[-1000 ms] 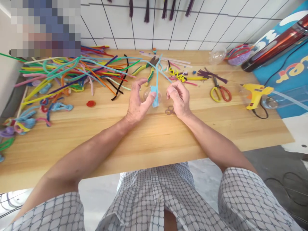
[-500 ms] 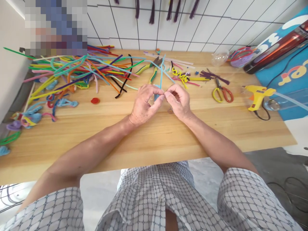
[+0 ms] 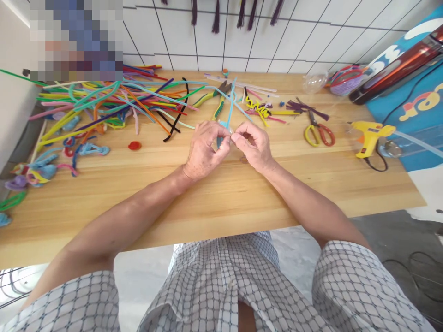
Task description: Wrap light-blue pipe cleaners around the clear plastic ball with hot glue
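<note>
We observe two bare hands raised over the near-middle of a pale wood-grain table (image 3: 207, 203), brought together fingertip to fingertip. The left hand (image 3: 209, 147) is closed on a light-blue bundle of fuzzy craft stems (image 3: 224, 124), which is partly hidden by the fingers; loose strands run from it toward the back of the table. The right hand (image 3: 254, 145) has thumb and forefinger drawn into a pinch at the left's fingertips. We cannot tell what, if anything, lies between them.

Just beyond the hands we record a pair of pliers with green-and-yellow handles (image 3: 218, 109), its head pointing away from the wearer. To its right lies a yellow coiled fuzzy stem (image 3: 256, 107), and farther right a pair of scissors with one yellow and one red handle (image 3: 314, 122). Near the table's right end we find a yellow glue gun (image 3: 370, 136).

To the left we log a spread pile of multicoloured fuzzy stems (image 3: 104, 103); two black stems (image 3: 180, 115) cross at its right edge. A small round red piece (image 3: 134, 145) lies alone, nearer the wearer. Behind, we note dark purple tassels (image 3: 216, 18) hanging against a white tiled wall (image 3: 173, 41).
</note>
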Tool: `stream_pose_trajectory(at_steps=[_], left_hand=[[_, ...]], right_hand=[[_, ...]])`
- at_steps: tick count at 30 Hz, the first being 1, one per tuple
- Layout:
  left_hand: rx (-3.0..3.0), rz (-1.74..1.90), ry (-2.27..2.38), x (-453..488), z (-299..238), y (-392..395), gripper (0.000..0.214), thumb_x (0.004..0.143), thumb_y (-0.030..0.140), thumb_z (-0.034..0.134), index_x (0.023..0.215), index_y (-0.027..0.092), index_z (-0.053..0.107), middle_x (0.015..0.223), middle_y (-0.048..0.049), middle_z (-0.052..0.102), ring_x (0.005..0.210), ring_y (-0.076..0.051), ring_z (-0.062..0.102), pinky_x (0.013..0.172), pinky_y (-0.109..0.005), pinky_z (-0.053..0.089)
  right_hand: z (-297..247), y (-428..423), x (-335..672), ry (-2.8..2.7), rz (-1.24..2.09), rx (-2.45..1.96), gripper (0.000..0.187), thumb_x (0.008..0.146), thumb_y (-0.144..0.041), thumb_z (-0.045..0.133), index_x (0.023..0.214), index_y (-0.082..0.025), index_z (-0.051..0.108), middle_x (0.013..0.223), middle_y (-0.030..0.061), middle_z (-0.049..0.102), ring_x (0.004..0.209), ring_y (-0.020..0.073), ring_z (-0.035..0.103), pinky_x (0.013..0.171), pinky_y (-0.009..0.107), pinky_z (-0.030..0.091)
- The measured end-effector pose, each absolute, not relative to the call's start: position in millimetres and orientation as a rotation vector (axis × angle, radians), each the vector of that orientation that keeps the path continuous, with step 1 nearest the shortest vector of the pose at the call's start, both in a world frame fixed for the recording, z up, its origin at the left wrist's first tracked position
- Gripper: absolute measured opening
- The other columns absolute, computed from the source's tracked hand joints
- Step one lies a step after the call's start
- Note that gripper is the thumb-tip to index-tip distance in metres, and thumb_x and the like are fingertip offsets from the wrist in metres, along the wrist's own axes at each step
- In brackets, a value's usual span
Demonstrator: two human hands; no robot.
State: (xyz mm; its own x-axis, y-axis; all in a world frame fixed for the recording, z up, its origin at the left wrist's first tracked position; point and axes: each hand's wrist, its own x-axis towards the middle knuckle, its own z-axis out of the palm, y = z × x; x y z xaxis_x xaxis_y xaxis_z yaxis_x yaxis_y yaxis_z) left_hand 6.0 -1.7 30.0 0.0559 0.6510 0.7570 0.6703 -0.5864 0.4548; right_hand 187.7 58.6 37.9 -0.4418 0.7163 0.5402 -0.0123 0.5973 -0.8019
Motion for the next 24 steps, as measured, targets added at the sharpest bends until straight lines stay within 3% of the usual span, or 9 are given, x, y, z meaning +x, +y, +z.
stream_pose_trajectory(at_steps=[16,24], left_hand=[[-2.285,-1.76,-1.444,7.1,37.4,-7.5,0.028,0.12,0.048,0.044,0.11,0.035,0.067,0.106,-0.0023,0.079,0.104,-0.024,0.076,0.099,-0.048,0.058],[-2.237,-1.879,-1.637,5.6,38.1,-4.5,0.035,0.114,0.061,0.054,0.098,0.031,0.063,0.095,-0.0034,0.073,0.097,-0.024,0.071,0.099,-0.049,0.057]], right_hand=[[41.8,62.0,188.2,-1.722,1.175,-0.64,0.062,0.093,-0.085,0.073,0.08,-0.025,0.06,0.067,-0.0053,0.056,0.061,0.0111,0.051,0.06,0.028,0.046],[41.0,60.8,188.9,-1.747,1.126,-0.667,0.063,0.091,-0.086,0.073,0.08,-0.025,0.062,0.067,-0.0053,0.056,0.061,0.0114,0.05,0.06,0.028,0.045]])
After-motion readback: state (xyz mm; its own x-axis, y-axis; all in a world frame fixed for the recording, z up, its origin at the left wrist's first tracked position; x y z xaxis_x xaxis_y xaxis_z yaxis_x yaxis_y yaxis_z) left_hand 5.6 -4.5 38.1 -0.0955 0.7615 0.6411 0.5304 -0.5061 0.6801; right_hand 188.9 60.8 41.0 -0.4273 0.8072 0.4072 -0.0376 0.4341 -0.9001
